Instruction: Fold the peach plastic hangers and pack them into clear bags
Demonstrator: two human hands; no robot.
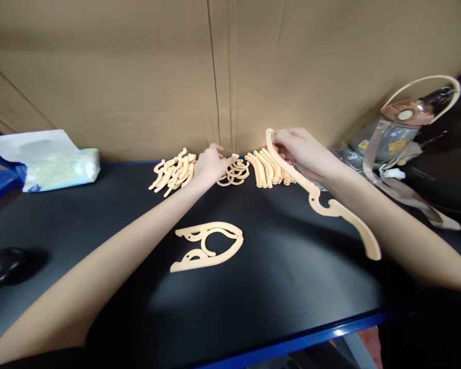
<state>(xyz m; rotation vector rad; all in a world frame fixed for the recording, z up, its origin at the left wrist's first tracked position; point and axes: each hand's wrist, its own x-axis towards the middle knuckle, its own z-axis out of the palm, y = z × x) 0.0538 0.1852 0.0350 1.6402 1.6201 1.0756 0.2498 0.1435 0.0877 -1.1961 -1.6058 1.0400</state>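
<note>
My right hand [297, 148] grips the upper end of a long peach plastic hanger arm assembly [297, 177]. It slants down to the right, with a jointed second piece that has a notch and a curved end. My left hand [209, 163] is at the back of the table between a heap of curved hook-like pieces [172, 171] and a pile of thin ring-shaped pieces [232, 174]. Its fingers look apart, partly hidden, over the edge of the ring pile. A folded peach hanger [223, 246] lies flat on the black table in front of me.
Several curved arm pieces [267, 169] are stacked at the back, right of the rings. A tissue pack [61, 164] stands at left and a black mouse [3, 264] in front of it. At right are a strapped bottle [392, 138] and a black bag [449, 159]. Cardboard [157, 77] walls the back.
</note>
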